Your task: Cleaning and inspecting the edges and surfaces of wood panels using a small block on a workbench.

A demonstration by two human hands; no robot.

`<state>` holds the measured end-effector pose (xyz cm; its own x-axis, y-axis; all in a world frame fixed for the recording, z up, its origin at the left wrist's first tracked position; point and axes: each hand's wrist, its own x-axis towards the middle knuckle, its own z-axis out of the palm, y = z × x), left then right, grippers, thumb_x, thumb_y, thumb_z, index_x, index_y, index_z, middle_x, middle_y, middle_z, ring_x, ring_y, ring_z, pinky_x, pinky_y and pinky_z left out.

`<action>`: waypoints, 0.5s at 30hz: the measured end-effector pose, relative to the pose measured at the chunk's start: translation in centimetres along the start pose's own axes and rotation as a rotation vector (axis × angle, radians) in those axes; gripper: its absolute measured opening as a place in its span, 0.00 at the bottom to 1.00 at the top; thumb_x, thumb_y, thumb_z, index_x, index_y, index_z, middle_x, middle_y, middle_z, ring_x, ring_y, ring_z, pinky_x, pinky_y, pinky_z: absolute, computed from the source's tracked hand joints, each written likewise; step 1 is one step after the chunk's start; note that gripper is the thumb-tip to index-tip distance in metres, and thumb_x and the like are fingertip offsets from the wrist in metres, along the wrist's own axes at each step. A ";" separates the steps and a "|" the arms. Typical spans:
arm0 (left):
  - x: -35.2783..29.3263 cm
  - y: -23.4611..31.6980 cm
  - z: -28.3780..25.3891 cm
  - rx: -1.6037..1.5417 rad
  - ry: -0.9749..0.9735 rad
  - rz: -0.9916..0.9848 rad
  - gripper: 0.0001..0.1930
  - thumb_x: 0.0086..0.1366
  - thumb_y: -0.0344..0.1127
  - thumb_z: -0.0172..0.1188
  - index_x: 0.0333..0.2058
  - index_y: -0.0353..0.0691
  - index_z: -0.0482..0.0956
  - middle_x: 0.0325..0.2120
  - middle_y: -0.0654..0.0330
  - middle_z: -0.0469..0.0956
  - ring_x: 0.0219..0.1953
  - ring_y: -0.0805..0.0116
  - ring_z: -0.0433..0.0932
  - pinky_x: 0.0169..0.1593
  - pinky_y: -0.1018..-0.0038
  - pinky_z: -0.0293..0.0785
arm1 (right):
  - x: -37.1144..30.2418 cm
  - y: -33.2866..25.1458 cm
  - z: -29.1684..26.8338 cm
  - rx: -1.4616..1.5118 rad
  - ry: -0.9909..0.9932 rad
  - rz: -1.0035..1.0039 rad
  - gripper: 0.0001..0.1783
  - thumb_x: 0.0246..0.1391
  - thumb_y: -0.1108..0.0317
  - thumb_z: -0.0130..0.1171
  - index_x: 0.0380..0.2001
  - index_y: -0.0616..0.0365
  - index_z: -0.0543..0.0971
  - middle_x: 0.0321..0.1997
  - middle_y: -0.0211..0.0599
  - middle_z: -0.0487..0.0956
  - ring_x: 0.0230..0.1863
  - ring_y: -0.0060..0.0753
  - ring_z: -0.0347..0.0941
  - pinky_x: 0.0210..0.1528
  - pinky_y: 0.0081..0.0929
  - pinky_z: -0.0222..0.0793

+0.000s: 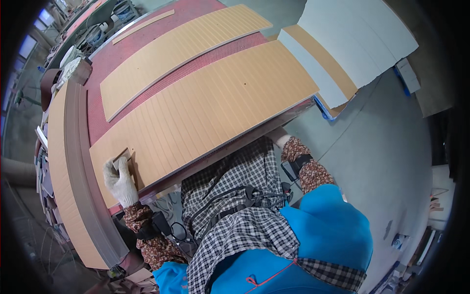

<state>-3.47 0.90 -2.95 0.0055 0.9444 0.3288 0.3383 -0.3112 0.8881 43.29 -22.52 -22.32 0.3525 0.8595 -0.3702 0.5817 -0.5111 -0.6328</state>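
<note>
My left hand (pixel 120 182), in a white knit glove, is closed on a small flat brown piece (pixel 122 156). It is at the left end of a long grooved tan panel (pixel 205 105), and the piece casts a shadow on the panel's face. My right hand (pixel 278 136) reaches to the panel's near edge, towards the right end. Its fingers are hidden under or behind that edge. Beyond this panel lies a second grooved tan panel (pixel 181 59), parallel to it. Both panels rest on a table with a red textured top (pixel 98 68).
A narrow tan strip (pixel 143 27) lies at the table's far side. Stacked long boards (pixel 73 181) stand along the left end. At the right end are white and brown cardboard sheets (pixel 352 39). Grey floor (pixel 362 142) shows at my right, with dark cables (pixel 178 230) near my waist.
</note>
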 end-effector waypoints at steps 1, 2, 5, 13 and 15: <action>-0.1 0.3 -0.3 0.006 0.006 0.002 0.07 0.74 0.33 0.67 0.45 0.38 0.81 0.34 0.70 0.78 0.32 0.83 0.72 0.34 0.81 0.67 | 0.9 1.5 0.6 -0.069 -0.020 -0.012 0.29 0.63 0.65 0.67 0.66 0.58 0.76 0.66 0.53 0.78 0.70 0.49 0.72 0.69 0.39 0.69; -0.3 0.8 -0.5 0.025 -0.001 -0.037 0.08 0.73 0.32 0.67 0.45 0.36 0.81 0.36 0.67 0.80 0.36 0.80 0.74 0.40 0.79 0.70 | 1.7 3.3 1.2 -0.137 -0.017 -0.021 0.31 0.63 0.64 0.66 0.67 0.59 0.74 0.68 0.53 0.76 0.71 0.49 0.71 0.70 0.39 0.68; -0.6 1.9 -0.4 0.050 0.002 -0.034 0.09 0.72 0.31 0.67 0.46 0.34 0.81 0.39 0.64 0.81 0.40 0.76 0.76 0.45 0.76 0.73 | 3.6 9.9 3.1 -0.348 0.051 -0.053 0.35 0.65 0.61 0.65 0.72 0.60 0.68 0.73 0.52 0.71 0.74 0.49 0.67 0.73 0.39 0.66; 0.0 1.7 0.1 0.027 -0.025 -0.039 0.09 0.72 0.33 0.68 0.45 0.34 0.81 0.39 0.64 0.81 0.40 0.75 0.76 0.46 0.75 0.73 | 3.4 13.4 1.6 -0.245 0.466 -0.124 0.23 0.64 0.72 0.60 0.63 0.56 0.79 0.64 0.52 0.80 0.70 0.57 0.72 0.69 0.50 0.71; 0.3 1.7 0.5 0.050 -0.020 -0.059 0.10 0.73 0.34 0.68 0.46 0.34 0.81 0.39 0.63 0.81 0.41 0.75 0.76 0.48 0.75 0.74 | 1.5 10.9 0.9 -0.276 0.398 0.038 0.24 0.65 0.71 0.58 0.64 0.55 0.78 0.66 0.52 0.78 0.71 0.56 0.71 0.70 0.49 0.71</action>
<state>-2.47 0.69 -1.50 0.0026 0.9629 0.2698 0.3851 -0.2500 0.8884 49.47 -26.80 -30.36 0.5990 0.7979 -0.0671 0.7165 -0.5715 -0.4000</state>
